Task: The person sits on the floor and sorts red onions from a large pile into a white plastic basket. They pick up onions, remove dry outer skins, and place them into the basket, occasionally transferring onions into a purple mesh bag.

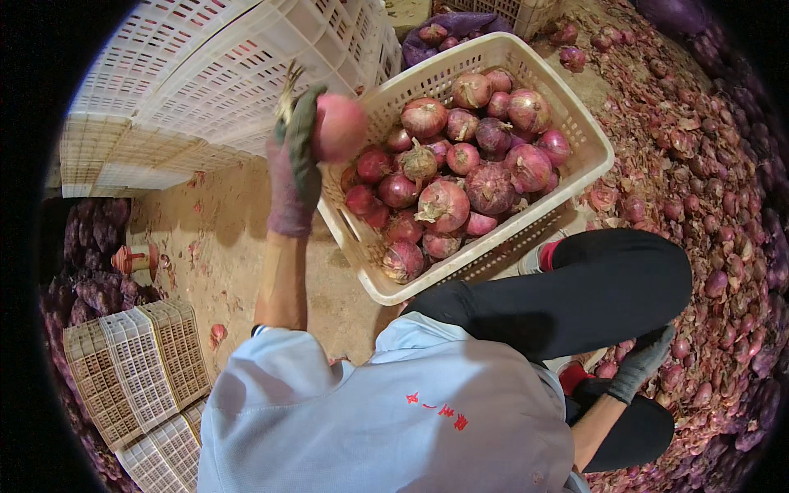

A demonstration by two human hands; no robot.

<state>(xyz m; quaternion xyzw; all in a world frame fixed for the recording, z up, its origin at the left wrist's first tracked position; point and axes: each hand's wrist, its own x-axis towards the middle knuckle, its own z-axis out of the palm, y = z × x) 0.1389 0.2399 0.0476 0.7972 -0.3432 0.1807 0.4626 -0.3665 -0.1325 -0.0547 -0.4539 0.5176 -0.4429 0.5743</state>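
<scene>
My left hand (297, 157), in a worn grey-green and purple work glove, grips a large red onion (342, 128). Dry roots or stalk ends stick up behind its fingers. This onion is blurred and held just beyond the left side of a white plastic crate (595, 161). Inside the crate lie many red onions (444, 206), some with dry tops. My right hand (641, 363), in a grey glove, is low beside my bent leg, close to the loose onions (716, 283) on the floor. Its fingers are partly hidden, so whether it holds anything is unclear.
Tall stacked white crates (246, 68) stand at the upper left, and more crates (138, 370) at the lower left. A purple mesh sack (459, 34) with onions sits behind the open crate. Full sacks (755, 394) line the right edge. Onion skins litter the floor.
</scene>
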